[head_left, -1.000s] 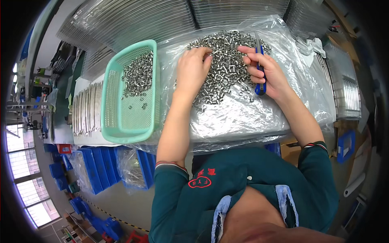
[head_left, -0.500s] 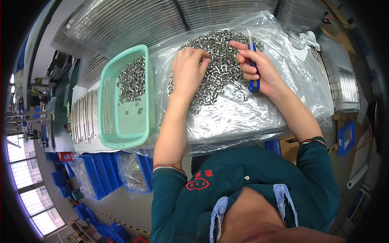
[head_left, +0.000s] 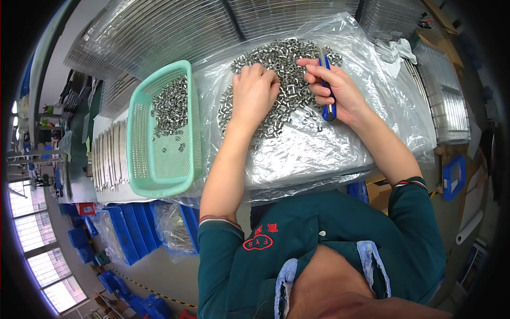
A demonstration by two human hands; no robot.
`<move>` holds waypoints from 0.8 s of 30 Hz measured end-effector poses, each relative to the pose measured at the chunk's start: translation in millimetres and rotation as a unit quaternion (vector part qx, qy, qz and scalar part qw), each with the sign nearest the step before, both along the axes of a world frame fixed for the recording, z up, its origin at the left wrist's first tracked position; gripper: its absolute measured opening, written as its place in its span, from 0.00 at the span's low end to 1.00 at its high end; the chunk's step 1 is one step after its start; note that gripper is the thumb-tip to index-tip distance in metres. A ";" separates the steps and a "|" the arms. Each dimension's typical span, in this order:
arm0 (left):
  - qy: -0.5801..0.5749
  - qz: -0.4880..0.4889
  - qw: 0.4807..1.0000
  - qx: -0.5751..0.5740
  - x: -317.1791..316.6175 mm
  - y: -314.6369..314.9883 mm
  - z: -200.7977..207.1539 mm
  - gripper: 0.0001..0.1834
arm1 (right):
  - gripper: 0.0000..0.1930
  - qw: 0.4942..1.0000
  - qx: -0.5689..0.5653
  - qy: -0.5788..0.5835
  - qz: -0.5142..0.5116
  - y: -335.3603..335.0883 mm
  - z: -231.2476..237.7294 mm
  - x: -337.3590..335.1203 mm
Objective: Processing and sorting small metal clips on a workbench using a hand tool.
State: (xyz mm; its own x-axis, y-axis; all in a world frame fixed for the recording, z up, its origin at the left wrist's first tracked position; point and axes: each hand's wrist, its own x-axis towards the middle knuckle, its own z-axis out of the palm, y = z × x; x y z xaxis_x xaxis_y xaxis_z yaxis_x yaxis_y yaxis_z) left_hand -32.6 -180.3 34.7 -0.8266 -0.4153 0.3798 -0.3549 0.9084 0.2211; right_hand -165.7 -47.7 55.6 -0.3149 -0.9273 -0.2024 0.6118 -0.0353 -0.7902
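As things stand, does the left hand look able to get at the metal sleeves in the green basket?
Probably yes: the left hand is right of the green mesh basket, whose open top leaves the metal sleeves uncovered; only its raised side stands between.

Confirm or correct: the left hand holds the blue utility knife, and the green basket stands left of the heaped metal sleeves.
Wrong hand: the head view shows the right hand holding the blue utility knife. The green basket stands left of the heaped metal sleeves.

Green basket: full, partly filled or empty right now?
The green basket is partly filled: small metal parts heap toward its far end; bare bottom shows nearer the person.
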 end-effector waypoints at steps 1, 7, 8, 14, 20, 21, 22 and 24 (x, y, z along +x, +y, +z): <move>0.046 -0.009 0.998 0.034 0.0 -2.5 0.4 0.05 | 0.16 1.000 0.005 -0.002 0.007 0.3 -0.1 -0.2; 0.219 -0.052 0.895 0.386 -1.7 -0.2 7.3 0.07 | 0.15 0.995 0.053 0.018 0.078 -0.1 1.6 7.2; 0.244 -0.074 0.840 0.479 -1.8 0.7 4.9 0.08 | 0.15 0.994 0.059 0.018 0.085 -0.3 3.0 9.3; 0.218 -0.099 0.749 0.618 0.4 8.6 12.4 0.07 | 0.14 0.995 0.062 0.025 0.077 0.4 -0.7 7.1; 0.128 -0.181 0.710 0.668 8.9 19.1 31.3 0.06 | 0.15 1.000 0.000 0.027 -0.010 0.4 -0.4 -11.0; 0.056 -0.221 0.728 0.646 9.2 23.1 31.7 0.06 | 0.15 0.999 -0.005 0.030 -0.017 -0.9 1.1 -13.3; -0.017 -0.261 0.740 0.619 9.2 27.9 32.3 0.05 | 0.15 0.999 -0.001 0.039 -0.025 -0.5 2.2 -13.4; -0.073 -0.323 0.732 0.595 7.3 40.2 30.7 0.05 | 0.15 0.999 -0.020 0.043 -0.020 -3.0 -1.0 -20.1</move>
